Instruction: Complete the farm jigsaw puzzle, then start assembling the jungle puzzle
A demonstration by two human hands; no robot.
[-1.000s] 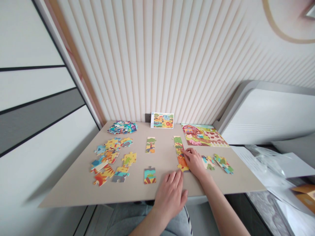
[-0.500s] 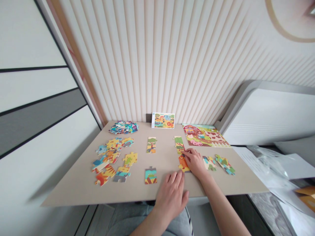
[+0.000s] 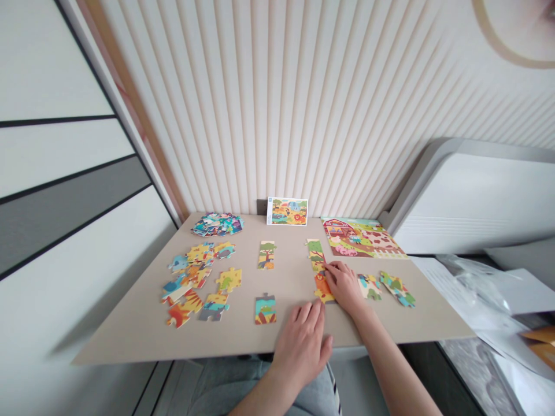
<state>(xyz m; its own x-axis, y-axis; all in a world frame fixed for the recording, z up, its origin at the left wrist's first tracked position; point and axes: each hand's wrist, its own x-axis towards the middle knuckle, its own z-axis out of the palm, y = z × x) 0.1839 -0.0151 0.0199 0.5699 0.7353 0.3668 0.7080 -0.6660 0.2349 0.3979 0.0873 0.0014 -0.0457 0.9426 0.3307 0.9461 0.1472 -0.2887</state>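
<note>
My right hand [image 3: 342, 286] lies on the table with its fingertips against a vertical line of jigsaw pieces, between a green tree piece [image 3: 315, 251] and an orange lion piece [image 3: 323, 287]. Just below, my left hand [image 3: 301, 344] rests near the front edge of the beige table [image 3: 243, 277], fingers apart and holding nothing, its fingertips close to the orange piece. Left of my hands are a joined tree strip [image 3: 266, 255] and a teal-and-orange piece group [image 3: 265, 309].
A picture card [image 3: 287, 211] leans against the ribbed wall. A finished farm puzzle [image 3: 362, 238] lies back right, with a heap of pieces [image 3: 217, 224] back left and loose pieces [image 3: 191, 277] at left. More pieces [image 3: 398, 289] lie right of my hand. White paper [image 3: 459, 289] lies beyond the right edge.
My hands and the pieces stay in the same places. Only the camera view shifts slightly.
</note>
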